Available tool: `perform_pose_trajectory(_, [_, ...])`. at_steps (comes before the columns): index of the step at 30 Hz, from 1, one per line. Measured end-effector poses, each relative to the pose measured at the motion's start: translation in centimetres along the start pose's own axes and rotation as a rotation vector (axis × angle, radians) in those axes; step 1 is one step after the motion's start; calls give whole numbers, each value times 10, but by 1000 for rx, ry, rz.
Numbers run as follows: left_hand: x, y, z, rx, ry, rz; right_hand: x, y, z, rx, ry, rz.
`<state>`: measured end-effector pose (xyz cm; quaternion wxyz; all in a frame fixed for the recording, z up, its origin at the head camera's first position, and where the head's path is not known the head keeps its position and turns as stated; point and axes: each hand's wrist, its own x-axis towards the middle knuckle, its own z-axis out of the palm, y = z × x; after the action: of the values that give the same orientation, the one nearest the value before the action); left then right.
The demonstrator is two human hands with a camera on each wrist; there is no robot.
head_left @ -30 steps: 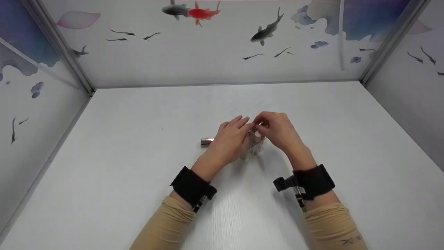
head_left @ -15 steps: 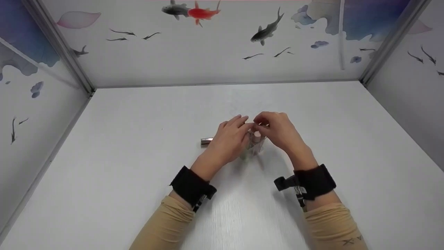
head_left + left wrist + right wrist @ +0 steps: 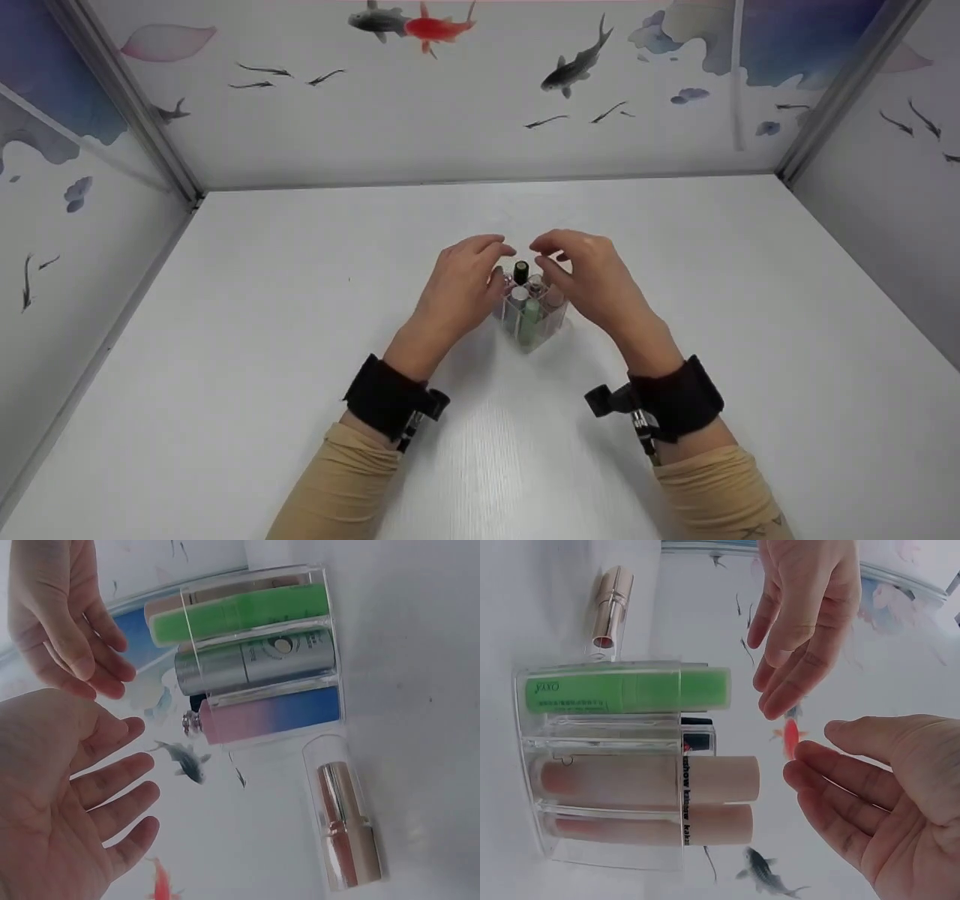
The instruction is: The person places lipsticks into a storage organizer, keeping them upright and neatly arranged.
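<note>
A clear lipstick organizer (image 3: 527, 341) stands upright on the table between my hands, filled with several lip tubes. In the left wrist view its front row shows a green tube (image 3: 247, 613), a silver one (image 3: 259, 661) and a pink-to-blue one (image 3: 274, 716). Two pale pink tubes show in the right wrist view, the longer one (image 3: 724, 778) on top. My left hand (image 3: 459, 281) hovers at the organizer's left, fingers loosely bent and holding nothing. Over its right side is my right hand (image 3: 596, 277), likewise holding nothing, thumb and fingers apart. A black-capped tube (image 3: 521, 271) sticks up between the hands.
Beside the organizer a rose-gold lipstick with a clear cap (image 3: 349, 832) is on the table; my left hand hides it in the head view. White panels with painted fish (image 3: 574, 71) enclose the white table (image 3: 300, 337) at the back and sides.
My left hand has drawn back leftward off the organizer, uncovering its tubes and covering the lipstick at the left. The right hand has lifted slightly, its fingers and thumb parting.
</note>
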<state>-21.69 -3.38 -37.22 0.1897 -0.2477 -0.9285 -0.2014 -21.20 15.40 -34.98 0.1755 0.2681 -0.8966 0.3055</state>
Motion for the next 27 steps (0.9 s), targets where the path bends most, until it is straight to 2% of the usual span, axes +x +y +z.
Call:
perform_pose_trajectory(3, [-4,-10,-6,2,27,-10,1,-7,9,9,1,-58])
perform_pose_trajectory(5, [-7,-16,-10,-3,5,-50,1,-12,16,21,-17,-85])
perform_pose_trajectory(10, [-12,-33,-21,-8,-111,-187,0,-33,32,21,-102,-132])
perform_pose_trajectory(14, [-18,-46,-32,-7,-266,-272,-1,-48,46,-31,-214,-137])
perform_pose_trajectory(19, [-24,-57,-41,10,-439,-342,-2,-56,66,-46,-348,-93])
perform_pose_trajectory(23, [-25,-60,-45,10,-505,-381,1,-54,82,-46,-373,-79])
perform_pose_trajectory(27, [-25,-62,-44,6,-531,-382,2,-52,94,-101,-371,-95])
